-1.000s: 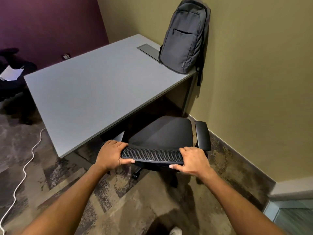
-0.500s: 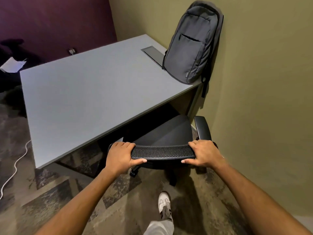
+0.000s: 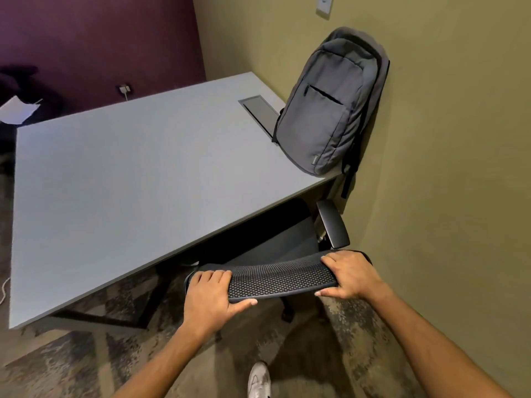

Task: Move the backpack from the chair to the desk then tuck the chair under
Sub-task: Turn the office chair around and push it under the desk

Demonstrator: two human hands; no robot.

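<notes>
A grey backpack point(image 3: 330, 110) stands upright on the far right corner of the grey desk point(image 3: 129, 182), leaning against the olive wall. The black office chair point(image 3: 281, 278) is in front of the desk's right end, its seat partly under the desk top. My left hand point(image 3: 211, 297) grips the left end of the mesh backrest top. My right hand point(image 3: 349, 275) grips its right end. The chair's right armrest point(image 3: 333, 224) sits close to the wall.
The olive wall point(image 3: 445, 196) runs close along the right. A metal cable flap point(image 3: 260, 110) is set into the desk beside the backpack. A white cord point(image 3: 3, 291) lies on the patterned carpet at left. My shoe point(image 3: 258, 379) shows at the bottom.
The chair has rolled forward, its seat now further under the desk. Both hands stayed on the backrest and I stepped closer.
</notes>
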